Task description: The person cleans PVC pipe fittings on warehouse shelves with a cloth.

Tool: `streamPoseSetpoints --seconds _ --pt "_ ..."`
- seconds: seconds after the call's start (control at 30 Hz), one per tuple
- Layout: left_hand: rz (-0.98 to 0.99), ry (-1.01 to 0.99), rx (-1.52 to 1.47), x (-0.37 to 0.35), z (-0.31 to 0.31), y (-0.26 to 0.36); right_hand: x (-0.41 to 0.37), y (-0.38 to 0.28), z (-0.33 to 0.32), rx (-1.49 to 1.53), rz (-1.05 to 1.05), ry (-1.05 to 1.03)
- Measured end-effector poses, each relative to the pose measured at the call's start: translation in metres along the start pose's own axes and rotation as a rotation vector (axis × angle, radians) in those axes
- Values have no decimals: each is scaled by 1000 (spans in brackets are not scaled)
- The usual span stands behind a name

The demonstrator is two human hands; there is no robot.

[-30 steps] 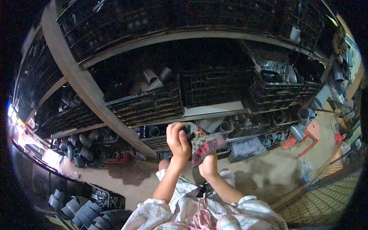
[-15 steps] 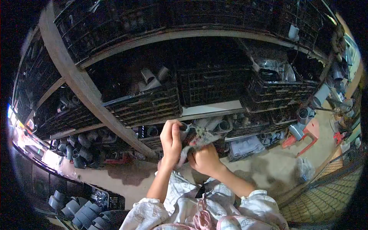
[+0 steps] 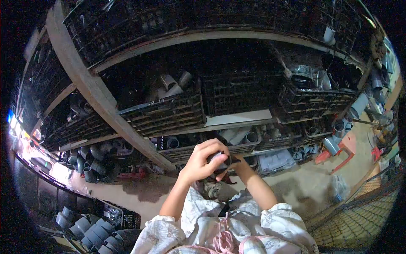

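Note:
In front of my body, my left hand [image 3: 206, 160] is wrapped over a dark grey pipe fitting [image 3: 224, 162], its thumb lying along the rim. My right hand [image 3: 239, 166] is closed at the fitting's right and under side, its fingers partly hidden behind it. Below both hands hangs a crumpled patterned rag [image 3: 211, 189], mostly in shadow. It seems to come from my right hand, though the grip itself is hidden.
Black crates [image 3: 169, 112] with grey fittings fill the shelves ahead, behind a slanting post [image 3: 91, 89]. Grey couplings [image 3: 95, 233] are piled at lower left. A red plastic piece [image 3: 344, 148] and a clear bag [image 3: 339, 186] lie on the floor at right.
My left hand has turned over the fitting and shifted slightly right and down. The rag, earlier spread against the fitting's right side, now hangs below the hands.

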State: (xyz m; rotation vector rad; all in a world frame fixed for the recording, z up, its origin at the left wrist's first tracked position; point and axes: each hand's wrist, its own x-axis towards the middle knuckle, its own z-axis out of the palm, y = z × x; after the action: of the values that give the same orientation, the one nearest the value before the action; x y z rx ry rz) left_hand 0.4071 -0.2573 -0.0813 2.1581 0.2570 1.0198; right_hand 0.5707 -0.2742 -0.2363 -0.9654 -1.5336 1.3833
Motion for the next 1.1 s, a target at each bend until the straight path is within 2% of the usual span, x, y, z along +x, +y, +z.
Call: streamPoseSetpoints --seconds 0.03,0.1,0.13,0.17,0.27,0.3,0.4,0.43,0.53,0.6,0.67,0.73,0.77,0.83,0.9,1.0,1.03,1.07,1.1 --pt "29 -12 4 1 -1 -1 0 -26 9 -130 50 3" --pt "-69 70 24 0 -1 -8 -9 -98 26 -328 186 56" --pt "-117 111 34 0 -1 -9 -6 -105 29 -353 190 41" --pt "-326 116 100 1 -3 -2 -2 -102 30 -351 149 51" --pt "-361 265 230 -1 2 -15 13 -61 41 -207 -125 140" --pt "-435 297 245 -1 1 -14 18 -54 45 -190 -222 200" --pt "-539 378 388 -1 1 -19 24 -49 57 -322 -389 408" --pt "-485 417 426 -3 -1 -23 21 -62 62 -503 -324 445" --pt "-343 621 115 -7 4 -24 19 -50 57 -792 -132 354" --pt "-353 699 -210 -16 4 -33 15 -47 53 -678 -191 373" --pt "-413 627 -230 -23 1 -29 12 -47 50 -554 -207 368" --pt "-527 530 -477 -29 2 -25 13 -51 47 -420 -184 343" --pt "-496 485 -380 -34 4 -36 15 -53 46 -557 -323 437" --pt "-509 502 -391 -34 8 -30 20 -63 44 -826 -603 619" --pt "-503 511 -450 -33 9 -27 18 -85 43 -654 -410 637" --pt "-441 538 -511 -30 11 -24 12 -107 40 -363 -324 717" --pt "-432 551 -520 -29 12 -22 9 -105 35 -252 -183 750" --pt "-422 563 -527 -28 11 -21 21 -82 35 -254 -525 990" --pt "-431 598 -602 -28 11 -25 15 -93 32 -144 -329 972"
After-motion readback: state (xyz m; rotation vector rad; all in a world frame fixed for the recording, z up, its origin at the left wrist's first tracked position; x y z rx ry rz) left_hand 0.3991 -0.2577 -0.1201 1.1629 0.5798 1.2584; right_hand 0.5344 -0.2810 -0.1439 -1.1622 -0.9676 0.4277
